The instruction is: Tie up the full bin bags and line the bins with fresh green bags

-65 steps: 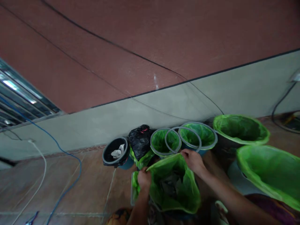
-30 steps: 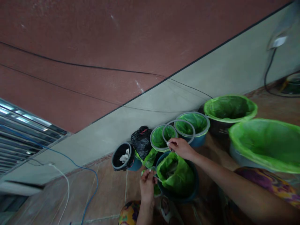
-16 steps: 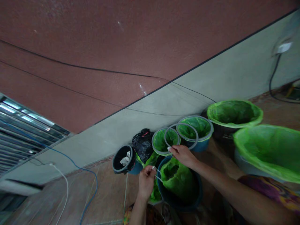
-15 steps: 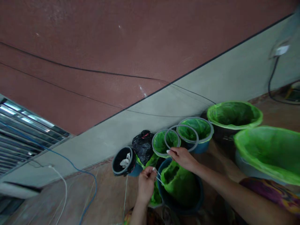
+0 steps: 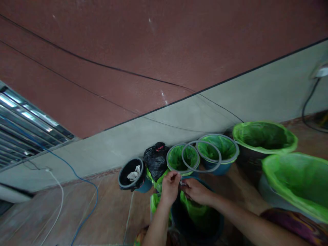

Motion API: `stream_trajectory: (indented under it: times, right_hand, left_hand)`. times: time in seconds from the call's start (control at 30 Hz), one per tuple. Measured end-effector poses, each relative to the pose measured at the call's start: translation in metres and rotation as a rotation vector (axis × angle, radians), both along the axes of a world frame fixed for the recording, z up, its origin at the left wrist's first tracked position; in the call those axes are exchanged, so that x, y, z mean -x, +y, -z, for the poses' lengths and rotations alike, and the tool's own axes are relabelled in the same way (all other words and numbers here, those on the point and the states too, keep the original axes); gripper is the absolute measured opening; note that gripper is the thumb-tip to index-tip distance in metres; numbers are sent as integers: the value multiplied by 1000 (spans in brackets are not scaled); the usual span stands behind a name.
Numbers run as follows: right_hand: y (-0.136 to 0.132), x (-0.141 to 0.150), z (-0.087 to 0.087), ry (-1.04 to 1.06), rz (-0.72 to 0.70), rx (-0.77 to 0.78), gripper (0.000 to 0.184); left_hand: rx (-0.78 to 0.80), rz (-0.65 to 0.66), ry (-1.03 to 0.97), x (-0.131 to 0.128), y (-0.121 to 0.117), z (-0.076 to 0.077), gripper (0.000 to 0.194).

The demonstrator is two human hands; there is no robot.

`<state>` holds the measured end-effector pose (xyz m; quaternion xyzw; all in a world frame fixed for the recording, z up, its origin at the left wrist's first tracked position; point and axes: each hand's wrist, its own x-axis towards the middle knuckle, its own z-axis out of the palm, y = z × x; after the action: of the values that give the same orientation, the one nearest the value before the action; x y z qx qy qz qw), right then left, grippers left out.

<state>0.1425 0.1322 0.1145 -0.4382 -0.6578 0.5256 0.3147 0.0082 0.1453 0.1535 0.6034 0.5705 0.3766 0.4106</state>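
My left hand (image 5: 171, 187) and my right hand (image 5: 196, 190) meet over the rim of a dark blue bin (image 5: 178, 215). Both sets of fingers pinch a thin white string (image 5: 180, 181), little of which shows between them. Just below my fingers, a green bag (image 5: 193, 208) stands inside the bin. Its top is partly hidden by my right hand. A loose grey ring (image 5: 218, 157) rests across two bins behind, a smaller green-lined bin (image 5: 169, 163) and a blue green-lined bin (image 5: 221, 167).
A dark-lined bin with crumpled white paper (image 5: 134, 175) and a knotted black bag (image 5: 156, 159) are at the left. Larger green-lined bins (image 5: 265, 147) (image 5: 292, 191) stand at the right. A blue cable (image 5: 96, 201) and a white cable (image 5: 61, 201) cross the tiled floor (image 5: 110, 212).
My hands have come together above the bin, the right moving down and the left slightly up. Less of the white string shows. The view has shifted slightly.
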Motion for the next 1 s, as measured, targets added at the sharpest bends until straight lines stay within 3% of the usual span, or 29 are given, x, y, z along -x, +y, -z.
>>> stream_trajectory:
  times: [0.13, 0.4, 0.47, 0.57, 0.63, 0.7, 0.77, 0.83, 0.9, 1.0]
  right_hand:
    - [15, -15, -2, 102, 61, 56, 38]
    - [27, -36, -19, 120, 257, 133, 36]
    - [30, -40, -18, 34, 297, 82, 37]
    - [31, -48, -21, -186, 327, -98, 30]
    - [27, -53, -27, -286, 246, -182, 31]
    - [20, -55, -35, -296, 34, -205, 30]
    - [12, -53, -44, -254, -211, -192, 25]
    - [8, -50, -52, -216, -371, -172, 23]
    - [9, -46, -55, -160, -433, -133, 24]
    - [20, -45, -54, -48, -385, -22, 30]
  left_hand:
    - [139, 49, -225, -3, -8, 25, 32]
    - [170, 272, -22, -16, -24, 56, 31]
    - [200, 182, -64, -14, -21, 65, 32]
    - [240, -91, -142, -8, -12, 77, 33]
    - [233, -210, -182, -4, -6, 82, 34]
    - [218, -227, -197, -2, -3, 83, 36]
    - [210, -136, -213, -4, -4, 81, 36]
    - [188, 42, -239, -9, -8, 77, 34]
    - [161, 189, -245, -14, -13, 74, 33]
    - [164, 260, -151, -20, -19, 73, 24]
